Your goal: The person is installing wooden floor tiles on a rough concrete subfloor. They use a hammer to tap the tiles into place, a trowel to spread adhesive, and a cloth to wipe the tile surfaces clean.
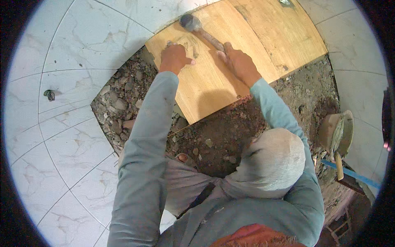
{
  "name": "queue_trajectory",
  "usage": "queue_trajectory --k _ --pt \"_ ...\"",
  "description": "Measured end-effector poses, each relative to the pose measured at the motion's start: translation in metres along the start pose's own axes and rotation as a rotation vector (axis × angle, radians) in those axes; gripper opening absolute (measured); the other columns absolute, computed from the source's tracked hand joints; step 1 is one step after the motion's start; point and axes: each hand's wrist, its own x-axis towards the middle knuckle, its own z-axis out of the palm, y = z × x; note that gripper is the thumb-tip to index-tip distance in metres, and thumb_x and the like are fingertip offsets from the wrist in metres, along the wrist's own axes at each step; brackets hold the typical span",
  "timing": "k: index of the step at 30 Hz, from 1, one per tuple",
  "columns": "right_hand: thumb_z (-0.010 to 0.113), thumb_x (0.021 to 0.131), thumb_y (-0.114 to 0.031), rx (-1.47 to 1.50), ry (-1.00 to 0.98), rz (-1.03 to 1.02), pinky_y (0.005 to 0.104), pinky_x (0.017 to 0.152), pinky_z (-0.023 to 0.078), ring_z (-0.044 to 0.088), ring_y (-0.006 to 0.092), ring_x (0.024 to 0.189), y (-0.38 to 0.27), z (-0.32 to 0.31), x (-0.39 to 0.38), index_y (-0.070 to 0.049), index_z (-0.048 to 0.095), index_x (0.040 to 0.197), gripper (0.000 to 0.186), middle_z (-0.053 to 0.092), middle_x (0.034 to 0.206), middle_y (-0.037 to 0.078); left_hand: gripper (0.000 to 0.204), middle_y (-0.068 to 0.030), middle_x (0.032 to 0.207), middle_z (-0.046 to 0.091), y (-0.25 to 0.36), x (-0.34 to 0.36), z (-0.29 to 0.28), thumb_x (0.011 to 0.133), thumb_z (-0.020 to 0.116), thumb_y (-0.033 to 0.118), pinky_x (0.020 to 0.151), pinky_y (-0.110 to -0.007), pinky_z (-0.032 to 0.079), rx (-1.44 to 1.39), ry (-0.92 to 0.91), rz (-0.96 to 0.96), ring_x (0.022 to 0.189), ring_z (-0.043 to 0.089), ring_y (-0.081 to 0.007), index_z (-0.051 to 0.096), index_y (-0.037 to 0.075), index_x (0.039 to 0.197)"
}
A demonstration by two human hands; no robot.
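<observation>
My right hand grips the wooden handle of a mallet with a dark round head, which lies over a light wood-patterned tile near its upper edge. My left hand is at that tile's left part, fingers curled around or on something small and grey that I cannot make out. A second wood-patterned tile adjoins it on the right. Exposed rubble and soil border the laid tiles below and to the left.
White marbled floor tiles surround the dug patch. A bucket with a trowel stands at the right, beside a blue bar. A small dark lump lies on the left tiles. My knee is in the lower middle.
</observation>
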Motion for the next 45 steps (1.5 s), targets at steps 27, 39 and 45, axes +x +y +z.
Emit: queue_trajectory --k 27,39,45 --pt "0.055 0.104 -0.036 0.272 0.352 -0.096 0.0563 0.069 0.056 0.068 0.0488 0.081 0.046 -0.023 -0.082 -0.003 0.050 0.121 0.038 0.067 0.090 0.027 0.118 -0.0355 0.159 0.032 0.042 0.053 0.010 0.070 0.089 0.054 0.115 -0.046 0.043 0.074 0.194 0.338 0.142 0.046 -0.0449 0.033 -0.006 0.155" --pt "0.053 0.104 -0.037 0.163 0.253 -0.077 0.0562 0.065 0.057 0.069 0.0459 0.076 0.053 -0.007 -0.009 -0.001 0.047 0.129 0.044 0.068 0.086 0.025 0.130 -0.0384 0.154 0.040 0.069 0.037 -0.010 0.066 0.091 0.058 0.121 -0.049 0.035 0.111 0.086 0.244 0.149 0.035 -0.0477 0.028 -0.016 0.153" --pt "0.057 0.105 -0.033 0.086 0.239 -0.027 0.0529 0.066 0.055 0.069 0.0431 0.080 0.065 -0.016 -0.022 -0.004 0.048 0.129 0.038 0.068 0.091 0.023 0.130 -0.0391 0.159 0.030 0.063 0.046 0.001 0.067 0.091 0.058 0.122 -0.051 0.033 0.085 0.086 0.194 0.150 0.031 -0.0505 0.027 -0.014 0.155"
